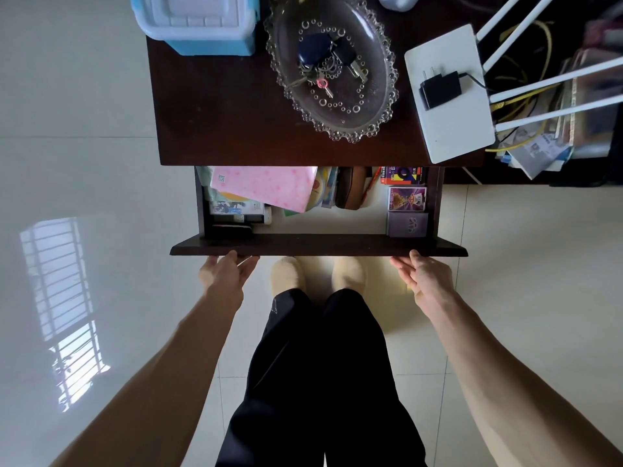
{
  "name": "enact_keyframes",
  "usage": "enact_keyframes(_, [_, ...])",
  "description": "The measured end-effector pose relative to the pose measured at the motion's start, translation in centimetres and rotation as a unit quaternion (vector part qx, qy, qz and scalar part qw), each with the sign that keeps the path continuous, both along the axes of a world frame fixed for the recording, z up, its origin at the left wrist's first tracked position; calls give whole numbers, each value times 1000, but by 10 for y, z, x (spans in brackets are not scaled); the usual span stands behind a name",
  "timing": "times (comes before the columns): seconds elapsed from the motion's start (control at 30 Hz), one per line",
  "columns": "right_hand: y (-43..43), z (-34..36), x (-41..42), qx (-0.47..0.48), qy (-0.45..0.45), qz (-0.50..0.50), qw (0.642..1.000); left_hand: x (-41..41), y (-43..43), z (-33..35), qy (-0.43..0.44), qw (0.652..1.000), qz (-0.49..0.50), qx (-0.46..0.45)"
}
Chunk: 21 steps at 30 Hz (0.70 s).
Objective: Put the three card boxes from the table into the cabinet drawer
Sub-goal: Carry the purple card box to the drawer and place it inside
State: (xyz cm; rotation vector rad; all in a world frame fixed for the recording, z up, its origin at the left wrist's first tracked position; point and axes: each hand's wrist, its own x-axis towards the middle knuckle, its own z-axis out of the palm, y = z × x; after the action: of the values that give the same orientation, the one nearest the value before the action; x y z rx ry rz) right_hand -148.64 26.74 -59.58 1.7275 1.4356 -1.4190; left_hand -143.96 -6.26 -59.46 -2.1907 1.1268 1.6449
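both hands at the dark wooden drawer front, left hand and right hand with fingers loose, gripping nothing. best pushed evenly from both ends, slowly, avoiding a skew. beyond, three card boxes lined along the drawer's right wall; dark table above.

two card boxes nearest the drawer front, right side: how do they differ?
The nearest card box is plain muted purple with a small pale emblem; the card box behind it carries a bright, multicoloured picture with a light border. The nearest one sits against the drawer front; the other lies between it and a third box. Both lie flat along the drawer's right wall, similar in size.
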Motion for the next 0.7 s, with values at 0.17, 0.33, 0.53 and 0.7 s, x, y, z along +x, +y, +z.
enact_keyframes(0.17, [-4, 0, -22, 17, 18, 5, 1000, -22, 1, 1, 10, 1000, 14, 4])
enact_keyframes(0.33, [-11, -1, -44, 22, 34, 4, 999, -47, -4, 1, 33, 999, 13, 0])
enact_keyframes(0.53, [-19, -4, -76, 24, 60, -8, 998, -79, -8, 2, 53, 998, 17, -1])
enact_keyframes(0.7, [-23, -4, -103, 19, 77, 2, 997, -103, -13, 6, 80, 997, 17, 8])
